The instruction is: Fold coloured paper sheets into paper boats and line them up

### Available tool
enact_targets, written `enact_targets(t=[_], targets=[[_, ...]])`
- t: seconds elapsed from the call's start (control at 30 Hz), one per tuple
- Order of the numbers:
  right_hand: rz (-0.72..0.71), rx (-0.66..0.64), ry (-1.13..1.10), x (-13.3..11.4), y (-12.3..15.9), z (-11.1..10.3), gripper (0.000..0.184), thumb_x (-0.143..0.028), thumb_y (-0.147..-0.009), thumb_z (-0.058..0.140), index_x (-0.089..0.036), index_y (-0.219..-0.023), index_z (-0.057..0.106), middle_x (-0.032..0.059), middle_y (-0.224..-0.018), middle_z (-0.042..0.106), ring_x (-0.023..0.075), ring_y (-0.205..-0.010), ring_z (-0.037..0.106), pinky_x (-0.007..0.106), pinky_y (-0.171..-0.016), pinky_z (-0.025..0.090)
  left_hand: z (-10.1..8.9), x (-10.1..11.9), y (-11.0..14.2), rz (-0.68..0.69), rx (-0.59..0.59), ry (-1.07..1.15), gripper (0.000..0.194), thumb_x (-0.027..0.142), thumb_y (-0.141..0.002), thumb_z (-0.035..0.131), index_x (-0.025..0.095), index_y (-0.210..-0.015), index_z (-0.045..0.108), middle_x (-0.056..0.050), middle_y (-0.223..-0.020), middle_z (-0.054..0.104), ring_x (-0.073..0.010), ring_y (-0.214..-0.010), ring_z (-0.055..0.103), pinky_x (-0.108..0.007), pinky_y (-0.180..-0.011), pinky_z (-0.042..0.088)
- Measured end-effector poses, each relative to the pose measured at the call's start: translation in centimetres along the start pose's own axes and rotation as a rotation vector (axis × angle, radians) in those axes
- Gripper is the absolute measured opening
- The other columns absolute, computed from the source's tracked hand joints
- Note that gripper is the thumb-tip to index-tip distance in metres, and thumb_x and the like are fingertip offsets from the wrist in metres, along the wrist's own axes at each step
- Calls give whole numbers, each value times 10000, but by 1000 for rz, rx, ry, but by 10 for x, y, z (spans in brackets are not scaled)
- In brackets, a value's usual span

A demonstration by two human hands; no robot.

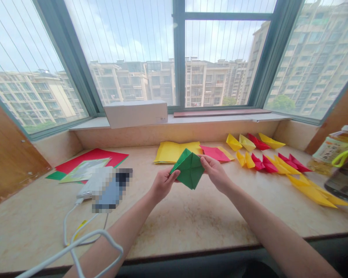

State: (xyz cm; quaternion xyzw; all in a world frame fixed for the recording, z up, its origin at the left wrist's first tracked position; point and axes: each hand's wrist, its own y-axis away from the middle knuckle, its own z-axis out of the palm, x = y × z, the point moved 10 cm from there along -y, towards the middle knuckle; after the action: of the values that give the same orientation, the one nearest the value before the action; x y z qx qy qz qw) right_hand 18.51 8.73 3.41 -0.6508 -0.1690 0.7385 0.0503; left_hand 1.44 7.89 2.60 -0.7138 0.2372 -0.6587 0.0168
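Observation:
A piece of green folded paper, diamond-shaped with crossing creases, is held up above the counter between both hands. My left hand pinches its left corner, thumb on the near face. At the right corner, my right hand grips the paper between thumb and fingers. Just behind the green piece lie a stack of yellow paper and a pink-red sheet. Over to the right stand several folded paper boats in yellow and red, among them a red boat and a large yellow boat.
Red paper, a white power bank and a blurred phone lie at the left. A white cable loops near my left forearm. A bottle stands far right. A white box rests on the window ledge.

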Motion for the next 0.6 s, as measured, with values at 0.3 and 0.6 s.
enact_targets(t=[0.3,0.6], targets=[[45,-45,-266,3,0,0,327,-457,-788,745,-258,-1035,670,20,-951,721,170,-842,658,286,-763,510,11,-1,2,38,-102,61,521,576,-879,544,115,-1085,673,-92,-939,698,-230,-878,672,-363,-820,569],[60,-87,-380,0,2,7,277,-374,-759,789,-236,-982,700,14,-925,719,146,-822,644,266,-778,487,11,-2,0,9,-94,203,502,546,-894,552,101,-1074,697,-108,-959,714,-240,-931,672,-388,-888,538]])
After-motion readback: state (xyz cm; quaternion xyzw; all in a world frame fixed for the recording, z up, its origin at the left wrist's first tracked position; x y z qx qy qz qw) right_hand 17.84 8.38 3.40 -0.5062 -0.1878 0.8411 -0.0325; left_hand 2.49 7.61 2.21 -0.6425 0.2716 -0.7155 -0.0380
